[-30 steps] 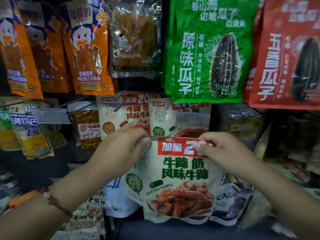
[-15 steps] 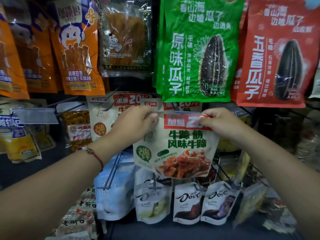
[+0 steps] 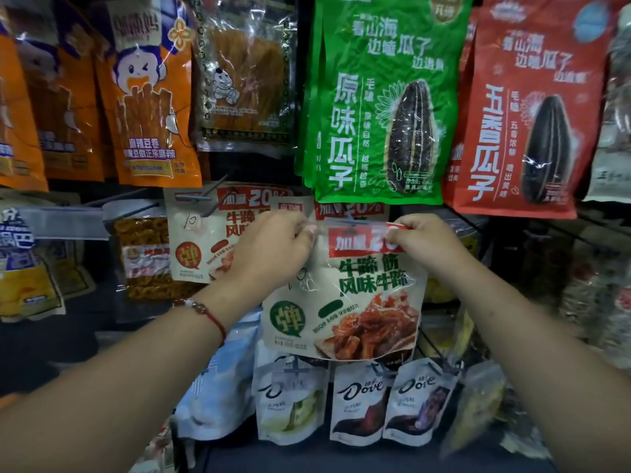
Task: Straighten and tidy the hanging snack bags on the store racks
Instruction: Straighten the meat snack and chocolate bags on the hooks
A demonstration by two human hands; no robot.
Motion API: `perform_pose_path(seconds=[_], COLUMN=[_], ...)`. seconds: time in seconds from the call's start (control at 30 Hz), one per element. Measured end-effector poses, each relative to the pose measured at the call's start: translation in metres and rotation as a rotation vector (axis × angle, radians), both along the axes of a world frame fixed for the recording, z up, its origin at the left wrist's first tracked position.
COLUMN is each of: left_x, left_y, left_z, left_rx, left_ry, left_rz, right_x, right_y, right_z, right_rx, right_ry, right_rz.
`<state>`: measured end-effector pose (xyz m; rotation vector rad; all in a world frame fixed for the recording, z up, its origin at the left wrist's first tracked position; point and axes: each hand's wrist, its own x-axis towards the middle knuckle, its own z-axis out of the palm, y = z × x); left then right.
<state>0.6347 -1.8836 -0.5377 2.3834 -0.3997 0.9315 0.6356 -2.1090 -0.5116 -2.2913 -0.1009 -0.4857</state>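
Two big glossy sunflower-seed bags dominate the upper rack: the green plastic one (image 3: 382,100) hangs right above your work, and the red one (image 3: 522,107) hangs to its right. Far left, the orange snack pouches with a cartoon face (image 3: 150,93) hang in an overlapping row, with a clear packet of brown strips (image 3: 244,73) between them and the green bag.

Your task piece is the beige foil pouch with a red banner and a photo of glazed meat (image 3: 351,302), at the middle of the lower rack, just below the green bag and above three small white Dove chocolate sachets (image 3: 358,404). A matching beige pouch (image 3: 201,240) hangs just to its left, partly behind your wrist.

Your left hand (image 3: 273,254) pinches the pouch's top-left corner, and your right hand (image 3: 423,240) pinches the top-right corner over the red banner; both have fingers curled onto the header strip.

Judging by the crinkled film, the pouch is light, floppy and a little slick, with its weight low in the body. Hold it by the flat sealed header, where it is stiffest, and keep both corners level so the hang hole meets the thin metal peg (image 3: 345,220) squarely.
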Motion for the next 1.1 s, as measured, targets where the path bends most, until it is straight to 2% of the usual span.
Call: perform_pose_path(seconds=[0.17,0.33,0.43,0.53,0.6,0.7,0.83,0.9,1.1], left_x=[0.007,0.027,0.037,0.036,0.033,0.024,-0.001,-0.020,-0.061], left_y=[0.000,0.005,0.003,0.002,0.006,0.006,0.000,0.000,0.015], left_z=[-0.004,-0.007,-0.014,-0.028,-0.040,-0.057,-0.088,-0.112,-0.207], left_rx=[0.034,0.135,0.173,0.371,0.494,0.542,0.625,0.579,0.501], left_ry=[-0.037,-0.077,-0.113,-0.145,-0.152,-0.189,-0.092,-0.051,0.164], left_rz=[0.025,0.147,0.226,0.311,0.371,0.423,0.428,0.388,0.339], right_x=[0.008,0.016,0.013,0.016,0.014,0.006,-0.009,-0.019,-0.051], right_y=[0.002,0.015,0.026,0.025,0.021,0.017,0.019,0.018,0.025], right_z=[-0.005,-0.006,-0.017,-0.042,-0.054,-0.065,-0.082,-0.101,-0.183], right_rx=[-0.029,-0.184,-0.434,-0.644,-0.729,-0.861,-0.938,-0.968,-0.976], right_ry=[-0.009,-0.059,-0.161,-0.353,-0.347,-0.303,-0.382,-0.396,-0.279], right_rz=[-0.021,-0.109,-0.229,-0.304,-0.311,-0.299,-0.271,-0.224,0.042])
